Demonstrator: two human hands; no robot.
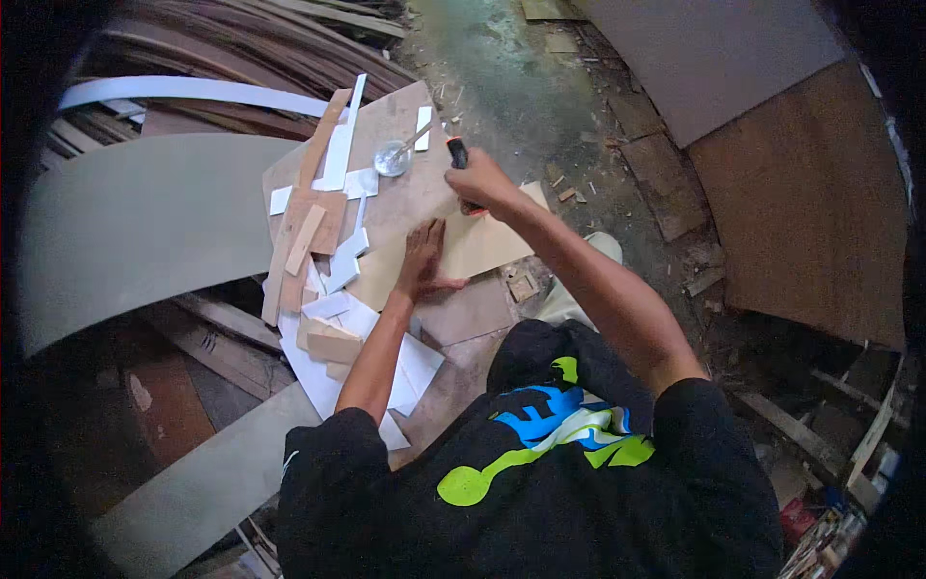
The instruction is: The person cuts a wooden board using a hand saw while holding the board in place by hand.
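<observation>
A thin tan board [482, 246] lies across the worktable in front of me. My left hand [423, 259] rests flat on it, fingers stretched out and thumb apart, holding nothing. Above the board's far right part, my right hand [478, 181] is wrapped round a tool with a black-and-orange handle [457, 151]. The handle shows above and below my fist, but I cannot make out a blade or the tool's exact kind. A clear round container [392, 158] with a stick leaning in it stands beyond my left hand.
White offcuts [340, 159] and brown wood strips [289, 261] clutter the left of the worktable [400, 101]. A small square wooden piece [522, 285] lies near its right edge. Large sheets [820, 193] lean at the right; a pale panel [154, 217] and stacked boards fill the left.
</observation>
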